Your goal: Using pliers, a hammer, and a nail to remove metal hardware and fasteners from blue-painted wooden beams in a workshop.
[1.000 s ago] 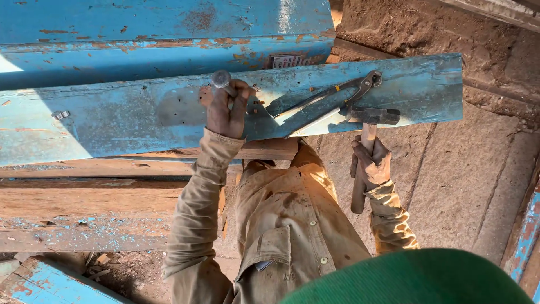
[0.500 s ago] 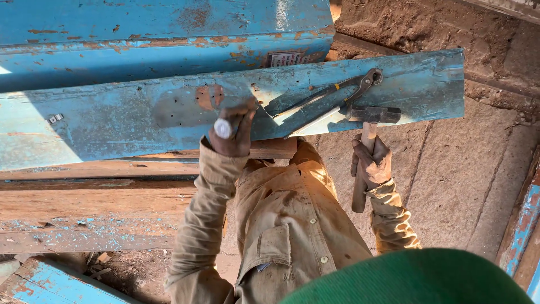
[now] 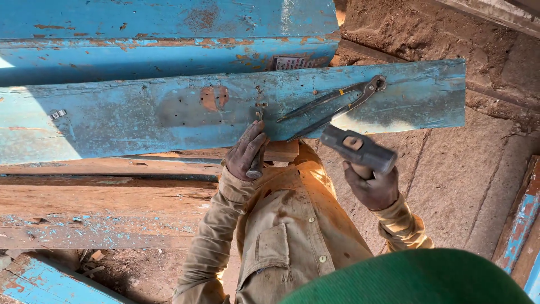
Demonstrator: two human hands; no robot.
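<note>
The hammer [image 3: 360, 149] is raised over the near edge of a worn blue plank [image 3: 140, 115], clamped in the right hand [image 3: 372, 187]. The left hand [image 3: 246, 152] is closed on a dark metal punch [image 3: 256, 163] at that edge. Pincers [image 3: 332, 104] lie on the plank, beyond the hammer. Bare wooden boards [image 3: 107, 202] lie below.

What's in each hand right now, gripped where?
Right hand: dark steel hammer, held by the handle just under its head. Left hand: thin dark metal rod, gripped around its lower shaft.
</note>
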